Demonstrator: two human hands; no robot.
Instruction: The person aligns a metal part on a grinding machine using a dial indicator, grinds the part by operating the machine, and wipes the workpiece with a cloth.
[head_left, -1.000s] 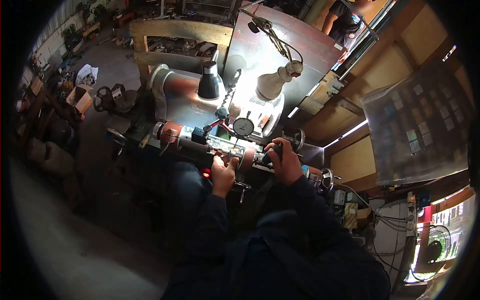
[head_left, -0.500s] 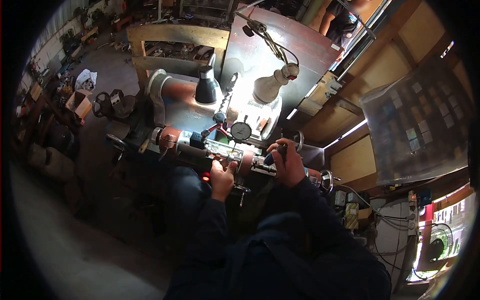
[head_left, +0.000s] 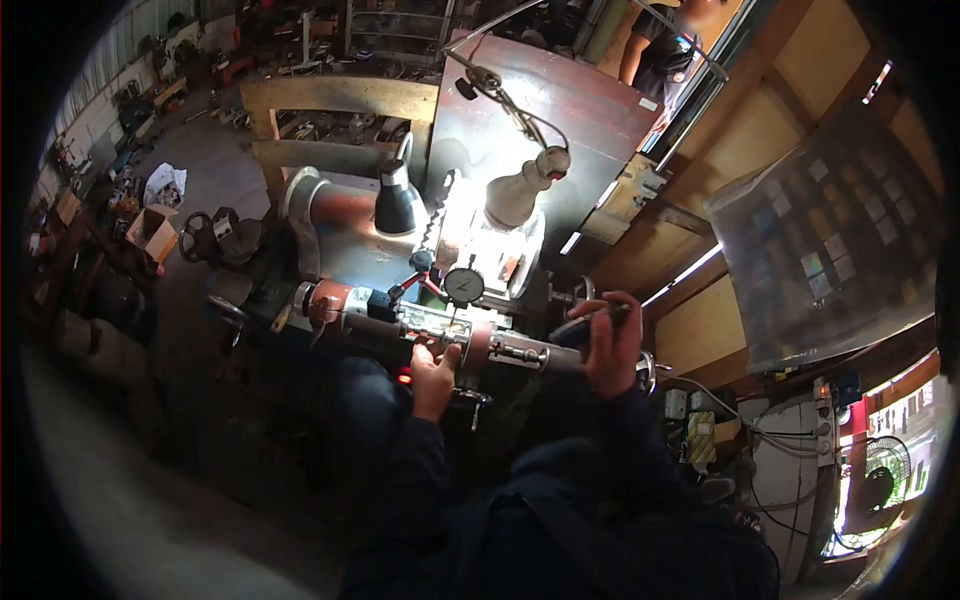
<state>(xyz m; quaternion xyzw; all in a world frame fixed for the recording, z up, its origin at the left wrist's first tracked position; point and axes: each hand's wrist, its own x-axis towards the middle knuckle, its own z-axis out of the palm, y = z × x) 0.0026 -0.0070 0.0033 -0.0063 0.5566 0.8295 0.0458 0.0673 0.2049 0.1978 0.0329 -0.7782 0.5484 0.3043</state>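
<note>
My left hand (head_left: 434, 378) is at the near side of the lit machine bed (head_left: 435, 322), its fingers closed on a small part too hidden to name. Just above it a round dial gauge (head_left: 464, 286) hangs on a jointed arm. To the right, my right hand (head_left: 614, 345) is raised over the machine's right end, fingers curled round a dark tool (head_left: 580, 326). A metal spindle (head_left: 520, 351) lies between my hands, beside a reddish round block (head_left: 477, 342).
Two lamps, one black (head_left: 397, 205) and one pale (head_left: 512, 200), hang over the machine. A handwheel (head_left: 571, 292) stands behind my right hand. A person (head_left: 655, 50) stands at the back right. A fan (head_left: 880, 488) is at the lower right.
My right hand has moved right, away from the spindle, with the dark tool, uncovering more of the spindle. My left hand stays by the gauge. The view has shifted slightly.
</note>
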